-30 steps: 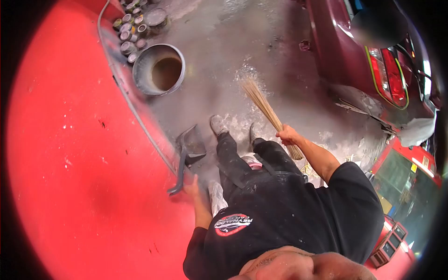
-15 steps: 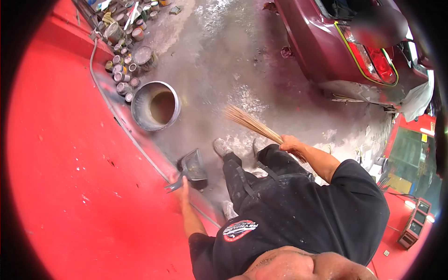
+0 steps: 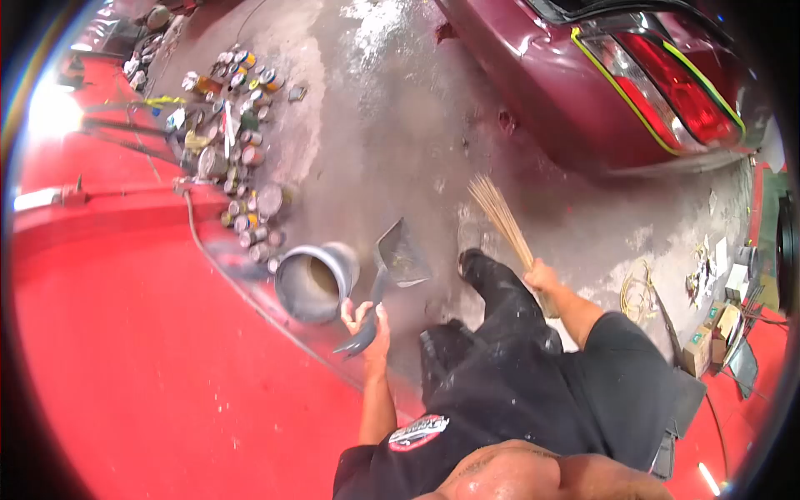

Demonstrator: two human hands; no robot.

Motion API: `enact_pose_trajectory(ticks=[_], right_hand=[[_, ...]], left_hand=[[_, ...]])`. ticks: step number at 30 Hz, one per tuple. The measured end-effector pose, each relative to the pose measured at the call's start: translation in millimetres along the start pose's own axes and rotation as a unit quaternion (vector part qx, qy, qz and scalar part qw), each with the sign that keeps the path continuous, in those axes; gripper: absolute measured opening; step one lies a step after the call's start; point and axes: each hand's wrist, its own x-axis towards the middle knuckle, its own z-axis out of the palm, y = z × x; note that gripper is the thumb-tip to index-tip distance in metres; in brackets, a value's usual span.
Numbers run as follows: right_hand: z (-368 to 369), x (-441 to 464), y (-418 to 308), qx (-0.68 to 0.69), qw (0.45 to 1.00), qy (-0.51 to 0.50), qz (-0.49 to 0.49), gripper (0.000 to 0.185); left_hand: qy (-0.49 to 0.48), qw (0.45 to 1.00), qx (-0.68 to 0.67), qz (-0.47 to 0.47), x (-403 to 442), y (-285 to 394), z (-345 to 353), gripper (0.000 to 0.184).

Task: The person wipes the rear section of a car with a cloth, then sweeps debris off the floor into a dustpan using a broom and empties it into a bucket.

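My left hand (image 3: 369, 332) grips the long dark handle of a grey dustpan (image 3: 406, 255), its fingers partly spread around it. The dustpan's scoop reaches ahead of the hand, close to the floor; whether it touches cannot be told. Just left of the dustpan stands a big grey bucket (image 3: 285, 287) with murky brownish liquid inside. In my right hand (image 3: 542, 276) is a stick broom (image 3: 502, 218), held near its bound end. Its thin bristles point forward and slightly left, over the concrete floor.
A maroon car (image 3: 550, 92) with yellow-green tape around its tail light stands front right. Several paint cans (image 3: 250, 154) line the left side beside a red wall (image 3: 167, 350) with a pipe. Cardboard boxes (image 3: 698, 350) and a coiled yellowish hose or cord (image 3: 637, 293) lie at right.
The dustpan has moved away from the wall and now lies to the right of the bucket. The broom points more forward. My view has shifted, and my legs have changed position.
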Motion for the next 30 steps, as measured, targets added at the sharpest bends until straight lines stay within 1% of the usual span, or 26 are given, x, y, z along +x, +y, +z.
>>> enact_pose_trajectory(ticks=[1, 2, 3, 5, 7, 9, 11, 13, 15, 17, 18, 20, 21, 22, 23, 24, 25, 26, 27, 28, 29, 30], right_hand=[[-13.5, 32.3, -9.3, 0.004, 1.0, 0.0, 0.0, 0.064], [-10.9, 54.2, -21.0, 0.045, 0.998, 0.03, 0.014, 0.066], [-10.2, 77.2, -33.2, 0.085, 0.994, 0.062, 0.031, 0.069], [-32.9, 120.0, -71.2, 0.094, 0.994, 0.038, 0.03, 0.071], [-41.0, 179.8, -98.1, 0.134, 0.985, 0.106, -0.01, 0.065], [-46.9, 246.0, -122.3, 0.156, 0.978, 0.135, -0.04, 0.062], [-50.7, 321.8, -138.6, 0.148, 0.973, 0.154, -0.091, 0.067], [-50.6, 396.0, -150.0, 0.191, 0.944, 0.215, -0.164, 0.063], [-67.1, 447.7, -165.4, 0.225, 0.936, 0.222, -0.152, 0.062], [-77.4, 514.2, -168.4, 0.14, 0.922, 0.315, -0.174, 0.067], [-88.9, 537.3, -169.9, 0.124, 0.924, 0.322, -0.164, 0.069], [-101.9, 599.0, -173.1, 0.109, 0.922, 0.336, -0.158, 0.071], [-107.2, 643.8, -170.6, 0.114, 0.9, 0.388, -0.164, 0.072], [-113.7, 658.7, -177.0, 0.117, 0.884, 0.42, -0.171, 0.072], [-124.2, 660.2, -189.3, 0.12, 0.867, 0.451, -0.177, 0.072], [-130.0, 655.1, -194.2, 0.097, 0.902, 0.389, -0.162, 0.072], [-118.9, 655.3, -196.0, 0.079, 0.907, 0.378, -0.167, 0.072], [-107.3, 656.3, -197.4, 0.062, 0.912, 0.368, -0.173, 0.072], [-74.0, 668.5, -194.6, 0.061, 0.915, 0.354, -0.183, 0.073], [-41.0, 679.6, -192.2, 0.061, 0.919, 0.34, -0.192, 0.074], [-24.4, 674.2, -192.5, 0.07, 0.941, 0.276, -0.184, 0.076], [-11.0, 659.3, -194.5, 0.045, 0.944, 0.258, -0.199, 0.077]], left_hand=[[0.007, 1.0, -0.02, 0.01, 28.3, 2.6, 35.0, 0.021], [0.02, 0.984, -0.177, -0.012, 59.3, -5.8, 73.5, 0.017], [0.033, 0.942, -0.331, -0.036, 92.8, -9.0, 111.9, 0.013], [0.028, 0.952, -0.3, -0.052, 171.7, 20.6, 168.9, 0.011], [0.096, 0.962, -0.244, 0.08, 251.7, 15.2, 236.9, 0.01], [0.102, 0.935, -0.335, 0.055, 313.6, 22.3, 293.7, 0.01], [0.11, 0.948, -0.276, 0.113, 363.5, 19.1, 339.9, 0.01], [0.096, 0.955, -0.26, 0.108, 399.2, 37.4, 364.6, 0.013], [0.036, 0.921, -0.388, -0.033, 420.9, 61.5, 388.0, 0.02], [0.103, 0.959, -0.248, 0.09, 460.4, 17.7, 442.1, 0.025], [0.15, 0.956, -0.221, 0.122, 465.6, 20.1, 452.8, 0.024], [0.167, 0.952, -0.226, 0.119, 484.0, 19.6, 460.8, 0.023], [0.184, 0.949, -0.233, 0.111, 488.9, 14.9, 466.4, 0.022], [0.126, 0.944, -0.302, 0.049, 483.4, 13.3, 479.0, 0.022], [0.129, 0.927, -0.294, 0.195, 487.0, 8.2, 498.7, 0.023], [0.098, 0.925, -0.309, 0.2, 487.0, 3.6, 516.5, 0.022], [0.068, 0.922, -0.324, 0.202, 478.2, 15.3, 523.1, 0.023], [0.088, 0.933, -0.258, 0.234, 490.2, 21.5, 527.8, 0.024], [0.107, 0.941, -0.187, 0.262, 503.8, 25.8, 532.5, 0.025], [0.112, 0.942, -0.197, 0.248, 503.2, 30.3, 538.3, 0.024], [0.119, 0.941, -0.209, 0.237, 504.0, 40.7, 546.3, 0.024], [0.123, 0.945, -0.205, 0.225, 508.4, 43.7, 554.5, 0.023]])
